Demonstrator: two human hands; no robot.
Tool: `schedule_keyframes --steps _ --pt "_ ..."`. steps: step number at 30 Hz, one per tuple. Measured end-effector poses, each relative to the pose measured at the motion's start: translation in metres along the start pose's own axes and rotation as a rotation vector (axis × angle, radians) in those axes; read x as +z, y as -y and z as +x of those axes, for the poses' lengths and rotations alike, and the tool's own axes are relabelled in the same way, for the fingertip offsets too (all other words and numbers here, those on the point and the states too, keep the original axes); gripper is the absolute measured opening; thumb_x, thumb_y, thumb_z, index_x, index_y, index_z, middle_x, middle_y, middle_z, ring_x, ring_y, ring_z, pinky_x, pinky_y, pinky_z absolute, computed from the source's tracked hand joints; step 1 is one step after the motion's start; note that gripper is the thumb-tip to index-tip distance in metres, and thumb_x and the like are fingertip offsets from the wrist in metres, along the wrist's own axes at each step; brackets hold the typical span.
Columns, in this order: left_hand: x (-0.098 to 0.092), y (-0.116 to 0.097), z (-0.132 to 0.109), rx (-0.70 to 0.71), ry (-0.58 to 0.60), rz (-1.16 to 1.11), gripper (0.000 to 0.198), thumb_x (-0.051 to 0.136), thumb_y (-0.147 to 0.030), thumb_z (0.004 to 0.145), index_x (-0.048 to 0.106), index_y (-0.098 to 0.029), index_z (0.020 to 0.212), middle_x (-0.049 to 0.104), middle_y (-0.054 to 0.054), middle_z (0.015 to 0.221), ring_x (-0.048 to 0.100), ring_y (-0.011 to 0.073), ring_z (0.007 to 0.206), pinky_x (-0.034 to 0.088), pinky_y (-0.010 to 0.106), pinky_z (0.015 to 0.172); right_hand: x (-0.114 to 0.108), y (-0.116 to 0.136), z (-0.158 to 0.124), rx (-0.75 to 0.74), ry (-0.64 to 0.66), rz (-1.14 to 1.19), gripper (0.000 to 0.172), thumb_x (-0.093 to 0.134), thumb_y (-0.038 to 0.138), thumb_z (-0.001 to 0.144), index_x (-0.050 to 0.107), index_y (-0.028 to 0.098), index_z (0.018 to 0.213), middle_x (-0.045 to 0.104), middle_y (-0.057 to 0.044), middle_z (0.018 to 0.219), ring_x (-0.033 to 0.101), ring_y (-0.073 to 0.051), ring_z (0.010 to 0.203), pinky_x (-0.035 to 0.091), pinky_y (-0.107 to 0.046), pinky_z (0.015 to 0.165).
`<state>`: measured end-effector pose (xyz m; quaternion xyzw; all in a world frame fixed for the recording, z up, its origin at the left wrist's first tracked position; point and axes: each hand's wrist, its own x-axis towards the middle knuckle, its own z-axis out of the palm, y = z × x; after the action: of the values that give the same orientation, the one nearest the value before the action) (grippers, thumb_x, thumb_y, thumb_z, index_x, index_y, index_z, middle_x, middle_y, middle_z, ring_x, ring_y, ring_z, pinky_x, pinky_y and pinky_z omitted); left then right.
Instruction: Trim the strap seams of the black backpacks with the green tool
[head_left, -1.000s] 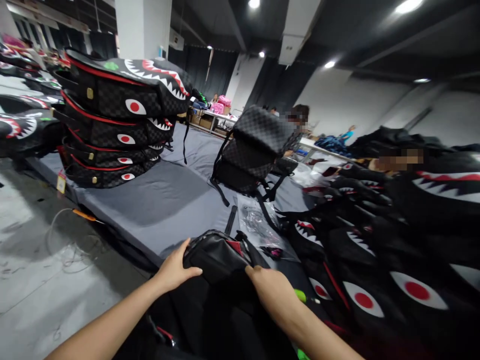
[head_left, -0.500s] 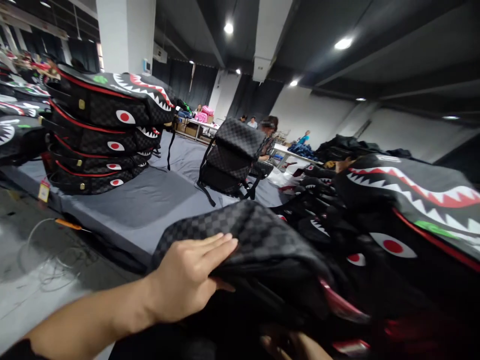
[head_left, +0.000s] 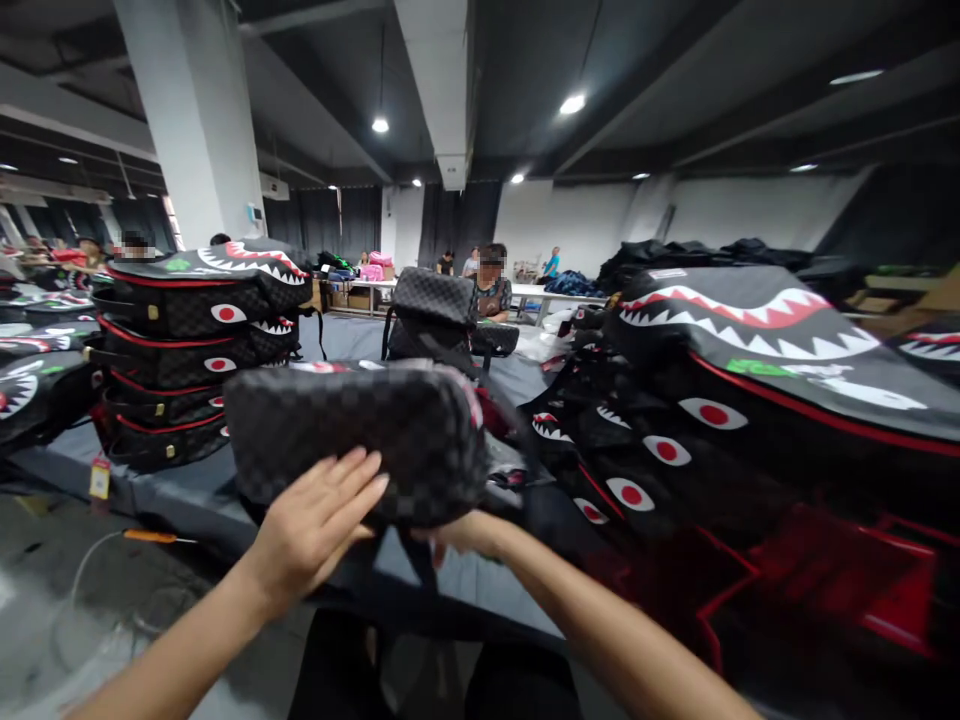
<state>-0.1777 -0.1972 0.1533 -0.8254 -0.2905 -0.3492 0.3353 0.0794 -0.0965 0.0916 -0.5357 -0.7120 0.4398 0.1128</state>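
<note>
A black-and-grey checked backpack (head_left: 352, 430) is tilted in front of me over the table edge, its flat checked side facing me. A strip of its white and red print shows along the top. My left hand (head_left: 322, 520) lies on its lower left part, fingers long across the checked side and thumb at the bottom edge. From the right, my right hand (head_left: 469, 535) grips it at the lower edge; its fingers are partly hidden underneath. Dark straps hang below and beside the bag.
Backpacks with shark mouths and red eyes form a stack (head_left: 199, 350) at left and a bigger pile (head_left: 750, 370) at right. Another checked backpack (head_left: 431, 310) stands farther back on the grey-covered table (head_left: 352, 335). A person (head_left: 493, 285) sits behind it. A red stool (head_left: 855, 570) is at lower right.
The backpack has turned and come up, so its flat checked side now faces me. My right hand has moved up to its lower edge. The view has levelled.
</note>
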Motion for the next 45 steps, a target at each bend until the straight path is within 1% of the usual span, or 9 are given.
schedule_keyframes --steps 5,10,14,18,22,29,37,42,45 --pt "0.06 0.013 -0.109 -0.757 0.003 -0.163 0.045 0.055 -0.039 0.096 0.052 -0.026 0.139 0.057 0.008 0.144 0.055 0.0225 0.134 0.046 0.039 0.114 0.012 -0.059 0.006 0.224 0.015 0.129 0.018 0.057 0.031 0.096 0.064 0.014 0.1 0.07 -0.006 0.085 0.068 -0.012 0.058 0.034 -0.017 0.04" --pt "0.099 0.035 -0.144 -1.33 0.048 -0.192 0.086 0.05 -0.062 0.089 0.03 -0.01 0.154 0.031 0.024 0.159 0.021 0.0381 0.153 0.026 0.06 0.121 0.024 -0.07 0.032 0.209 -0.124 0.311 0.054 0.039 0.041 0.102 0.031 0.019 0.151 0.063 -0.018 0.129 0.073 -0.011 0.071 0.029 -0.013 0.039" --pt "0.111 0.02 -0.142 -1.225 0.13 -0.087 0.073 0.051 -0.057 0.092 0.035 -0.022 0.154 0.003 0.014 0.168 0.004 0.0392 0.155 0.023 0.064 0.12 0.045 -0.063 0.057 0.112 -0.073 0.44 0.085 0.054 0.064 0.09 0.015 0.033 0.159 0.061 -0.014 0.137 0.071 -0.013 0.061 0.03 -0.016 0.036" --pt "0.12 0.016 -0.137 -1.085 0.172 0.014 0.048 0.053 -0.049 0.093 0.063 -0.022 0.132 0.004 0.009 0.169 -0.005 0.0432 0.154 0.019 0.068 0.119 0.05 -0.056 0.09 0.091 -0.107 0.421 0.088 0.056 0.066 0.087 0.018 0.033 0.159 0.059 -0.012 0.141 0.068 -0.012 0.057 0.034 -0.018 0.036" --pt "0.153 0.053 -0.127 -1.05 0.167 0.044 0.045 0.058 -0.045 0.092 0.066 -0.016 0.125 0.01 0.014 0.166 -0.002 0.0458 0.153 0.016 0.069 0.12 0.042 -0.045 0.13 0.106 -0.149 0.47 0.077 0.051 0.057 0.094 0.018 0.033 0.159 0.04 -0.016 0.157 0.07 -0.01 0.057 0.03 -0.017 0.035" --pt "0.224 0.121 -0.105 -0.931 0.204 0.02 0.038 0.057 -0.044 0.092 0.072 -0.016 0.114 0.032 0.015 0.156 0.006 0.0452 0.152 0.019 0.064 0.122 0.02 -0.031 0.177 0.13 -0.206 0.551 0.07 0.045 0.055 0.098 0.02 0.033 0.159 0.041 -0.018 0.155 0.071 -0.01 0.057 0.028 -0.015 0.034" --pt "0.199 0.1 -0.126 -0.983 0.246 0.052 0.04 0.063 -0.043 0.088 0.067 -0.02 0.121 0.047 0.011 0.147 0.006 0.0436 0.152 0.013 0.065 0.124 0.014 -0.022 0.21 0.042 -0.144 0.527 0.07 0.049 0.056 0.096 0.025 0.034 0.158 0.053 -0.009 0.147 0.068 -0.01 0.057 0.036 -0.019 0.034" --pt "0.249 0.185 -0.113 -1.11 0.282 0.035 0.046 0.058 -0.047 0.09 0.066 -0.016 0.123 0.034 0.012 0.157 -0.008 0.0444 0.152 0.01 0.067 0.123 0.014 0.004 0.263 0.054 -0.082 0.553 0.067 0.048 0.044 0.099 0.019 0.033 0.159 0.046 -0.012 0.153 0.069 -0.007 0.059 0.031 -0.014 0.034" --pt "0.29 0.25 -0.096 -1.15 0.411 -0.06 0.052 0.059 -0.049 0.089 0.065 -0.015 0.128 0.026 0.013 0.162 -0.015 0.0481 0.15 0.014 0.067 0.121 0.021 -0.003 0.256 0.078 -0.06 0.556 0.074 0.057 0.038 0.095 0.021 0.031 0.159 0.045 -0.014 0.153 0.07 -0.006 0.059 0.04 -0.014 0.042"
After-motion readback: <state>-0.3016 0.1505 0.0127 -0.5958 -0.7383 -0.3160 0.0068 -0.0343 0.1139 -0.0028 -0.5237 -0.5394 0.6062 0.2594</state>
